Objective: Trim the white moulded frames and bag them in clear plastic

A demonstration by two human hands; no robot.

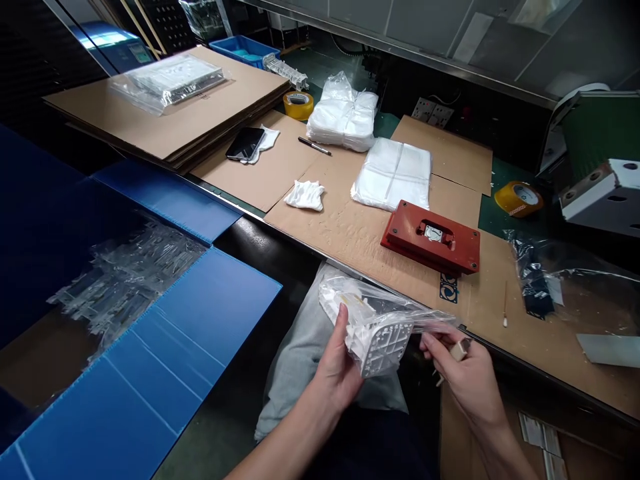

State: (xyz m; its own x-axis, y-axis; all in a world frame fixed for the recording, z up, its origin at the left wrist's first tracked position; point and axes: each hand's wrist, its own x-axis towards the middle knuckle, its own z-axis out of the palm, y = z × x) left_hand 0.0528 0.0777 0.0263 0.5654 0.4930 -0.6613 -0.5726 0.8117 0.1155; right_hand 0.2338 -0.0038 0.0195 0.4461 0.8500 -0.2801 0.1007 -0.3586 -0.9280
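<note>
A white ribbed plastic part (383, 347) sits inside a clear plastic bag (395, 303), above my lap at the table's front edge. My left hand (340, 367) is closed around the bagged part from below, thumb up along its side. At the bag's right end, my right hand (463, 370) pinches the loose film between thumb and fingers. A small beige tool (459, 350) with a dark tip is also tucked in that hand; its exact kind is unclear. Beyond the hands, a red fixture block (433, 237) rests on the cardboard-covered table (345, 240).
To the left, an open blue box (200, 347) contains several bagged parts (140, 273). Stacks of white bags (393, 173), a crumpled white cloth (305, 195), a phone (245, 144), a pen (315, 146), tape rolls (519, 199) and a cotton swab (505, 307) lie on the table.
</note>
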